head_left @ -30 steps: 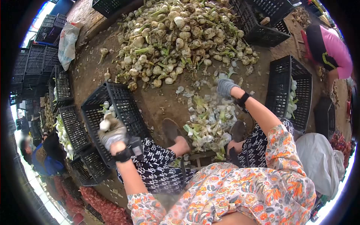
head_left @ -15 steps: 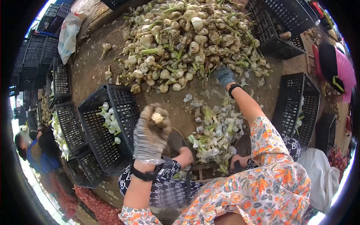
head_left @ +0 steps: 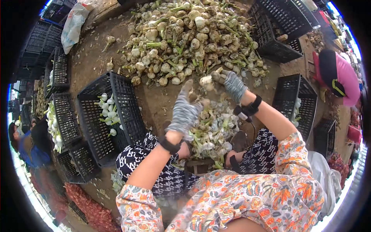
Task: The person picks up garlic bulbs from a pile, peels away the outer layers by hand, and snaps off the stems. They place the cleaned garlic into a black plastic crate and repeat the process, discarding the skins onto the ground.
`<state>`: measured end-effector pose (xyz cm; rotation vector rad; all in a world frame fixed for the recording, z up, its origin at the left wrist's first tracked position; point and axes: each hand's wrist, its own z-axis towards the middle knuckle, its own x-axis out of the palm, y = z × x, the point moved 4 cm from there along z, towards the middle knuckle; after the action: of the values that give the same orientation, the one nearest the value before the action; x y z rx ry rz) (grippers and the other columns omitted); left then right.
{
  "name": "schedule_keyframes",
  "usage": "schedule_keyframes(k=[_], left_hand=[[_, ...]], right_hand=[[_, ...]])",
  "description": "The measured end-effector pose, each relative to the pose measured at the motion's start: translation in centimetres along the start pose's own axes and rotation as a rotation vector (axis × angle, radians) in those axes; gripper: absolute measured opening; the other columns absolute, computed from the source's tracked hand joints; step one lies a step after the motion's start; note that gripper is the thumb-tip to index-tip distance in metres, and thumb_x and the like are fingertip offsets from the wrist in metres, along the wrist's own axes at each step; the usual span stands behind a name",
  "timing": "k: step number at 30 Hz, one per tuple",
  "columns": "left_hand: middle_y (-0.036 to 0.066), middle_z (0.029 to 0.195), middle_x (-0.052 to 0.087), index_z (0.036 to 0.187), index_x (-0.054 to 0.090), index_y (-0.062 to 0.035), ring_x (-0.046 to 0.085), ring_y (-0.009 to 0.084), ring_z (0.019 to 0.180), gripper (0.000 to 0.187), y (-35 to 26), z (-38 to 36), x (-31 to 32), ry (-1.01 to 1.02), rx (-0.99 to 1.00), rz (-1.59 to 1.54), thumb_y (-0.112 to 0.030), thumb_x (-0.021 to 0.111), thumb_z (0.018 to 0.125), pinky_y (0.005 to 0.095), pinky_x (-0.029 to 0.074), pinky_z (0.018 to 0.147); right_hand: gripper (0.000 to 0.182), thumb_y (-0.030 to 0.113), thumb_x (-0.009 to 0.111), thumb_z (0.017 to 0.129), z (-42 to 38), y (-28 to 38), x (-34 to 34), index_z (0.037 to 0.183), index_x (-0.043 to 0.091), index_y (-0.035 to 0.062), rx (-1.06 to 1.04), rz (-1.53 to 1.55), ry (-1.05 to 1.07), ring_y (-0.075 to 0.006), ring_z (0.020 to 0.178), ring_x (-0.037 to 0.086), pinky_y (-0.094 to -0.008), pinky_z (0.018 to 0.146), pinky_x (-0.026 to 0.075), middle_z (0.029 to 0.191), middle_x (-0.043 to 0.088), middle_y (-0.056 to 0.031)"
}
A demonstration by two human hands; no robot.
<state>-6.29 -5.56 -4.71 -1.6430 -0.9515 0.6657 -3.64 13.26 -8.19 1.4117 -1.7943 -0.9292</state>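
Head camera, looking down past a flowered sleeve: at far left, stacked black crates [head_left: 63,123] hold trimmed white bulbs, and the nearest black crate [head_left: 116,112], tilted toward the seated person, carries a scatter of cleaned bulbs [head_left: 105,108] along its far-left side. Right of it, the gloved left hand [head_left: 183,112] is raised with fingers spread and loose, gripping nothing that can be made out; its fingertips reach up toward the bulb held just to its right. That garlic bulb [head_left: 206,82] sits pinched in the gloved right hand [head_left: 234,85], which is clenched round its stalk end, so the bulb's long axis runs roughly left to right, root end pointing at the left hand. The right hand has it; the left is close beside it, barely apart. Below both hands lies a heap of peeled skins and cut green stalks [head_left: 212,129] between the person's feet. Beyond the hands, on the far side of the dirt floor [head_left: 154,98], the untrimmed pile of garlic [head_left: 185,36] spreads wide. At right, another black crate [head_left: 295,100] stands with a few bulbs, and a person in pink [head_left: 342,79] bends at work at the far right.
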Motion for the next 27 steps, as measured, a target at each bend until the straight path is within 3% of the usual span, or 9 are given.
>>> schedule_keyframes(k=[2,3,5,7,10,13,20,24,27], left_hand=[[0.012,0.118,0.05,0.125,0.042,-0.0002,0.05,0.0179,0.102,0.062,-0.6,-0.2,1.1,0.02,0.052,0.001,-0.001,0.07,0.07,0.0279,0.044,0.086],[0.012,0.117,0.05,0.124,0.043,0.0001,0.049,0.0172,0.102,0.061,-1.1,-0.3,1.4,0.034,0.136,-0.005,-0.001,0.07,0.07,0.0279,0.044,0.087],[0.011,0.117,0.052,0.123,0.044,0.0008,0.05,0.0165,0.106,0.056,-3.0,-1.0,2.1,0.084,0.159,-0.086,-0.002,0.068,0.073,0.0288,0.04,0.092],[0.011,0.116,0.053,0.123,0.044,0.0006,0.051,0.0162,0.103,0.056,-4.0,-1.7,2.5,0.126,0.188,-0.072,-0.003,0.068,0.073,0.028,0.042,0.089],[0.011,0.112,0.055,0.122,0.045,0.0004,0.054,0.0137,0.095,0.053,-4.6,-2.2,2.9,0.22,0.136,-0.19,-0.009,0.069,0.075,0.0251,0.048,0.079],[0.009,0.104,0.058,0.122,0.046,-0.0001,0.058,0.0125,0.087,0.051,-4.6,-2.5,3.2,0.277,0.152,-0.273,-0.025,0.064,0.081,0.0245,0.05,0.073],[0.011,0.093,0.061,0.114,0.052,-0.0032,0.062,0.0172,0.073,0.052,-3.9,-2.2,3.1,0.211,-0.322,-0.731,-0.048,0.047,0.087,0.0279,0.052,0.058],[0.004,0.068,0.06,0.098,0.057,-0.0061,0.054,0.0125,0.046,0.049,-0.4,-0.5,1.4,0.187,-0.689,-0.526,-0.052,0.045,0.085,0.0224,0.043,0.036],[0.002,0.062,0.057,0.094,0.057,-0.007,0.041,0.0074,0.033,0.042,-0.3,-0.9,1.3,0.111,-0.848,-0.666,-0.047,0.048,0.086,0.0179,0.03,0.025]], right_hand=[[0.031,0.031,0.058,0.084,-2.9,2.2,2.0,0.089,0.059,0.0006,-0.069,0.035,-0.052,-0.0102,0.059,0.057,-0.0229,0.045,0.047,0.07,0.059,-0.0032],[0.027,0.028,0.055,0.087,-4.2,3.2,2.2,0.088,0.058,0.0007,-0.317,-0.204,-0.078,-0.0099,0.057,0.057,-0.0238,0.046,0.048,0.07,0.059,-0.003],[0.027,0.027,0.054,0.088,-6.2,4.4,2.5,0.091,0.058,0.0,-0.226,-0.113,-0.067,-0.0092,0.06,0.056,-0.0243,0.049,0.048,0.071,0.06,-0.0028],[0.026,0.023,0.053,0.089,-7.8,5.1,2.4,0.099,0.057,-0.001,-0.138,-0.033,-0.042,-0.0068,0.07,0.055,-0.024,0.059,0.047,0.077,0.061,-0.0028],[0.024,0.02,0.054,0.088,-9.4,5.7,1.6,0.099,0.057,-0.0015,-0.408,-0.219,-0.081,-0.0053,0.075,0.054,-0.0222,0.063,0.046,0.081,0.061,-0.003],[0.022,0.016,0.058,0.086,-10.2,6.3,1.5,0.099,0.058,-0.0019,-0.417,-0.284,-0.064,-0.0068,0.076,0.054,-0.0236,0.068,0.047,0.085,0.062,-0.0033],[0.022,0.012,0.063,0.08,-11.0,5.7,2.0,0.098,0.06,-0.0007,-0.32,-0.111,-0.003,-0.0089,0.072,0.057,-0.0258,0.063,0.048,0.083,0.064,-0.0045],[0.025,0.006,0.065,0.073,-11.4,6.0,3.0,0.097,0.061,-0.0002,-0.693,-0.795,-0.101,-0.0154,0.07,0.061,-0.0293,0.062,0.048,0.08,0.064,-0.0092],[0.025,0.001,0.062,0.07,-11.7,6.0,3.4,0.095,0.061,0.0001,-0.645,-0.605,-0.025,-0.0187,0.069,0.062,-0.03,0.061,0.048,0.077,0.063,-0.0122]])
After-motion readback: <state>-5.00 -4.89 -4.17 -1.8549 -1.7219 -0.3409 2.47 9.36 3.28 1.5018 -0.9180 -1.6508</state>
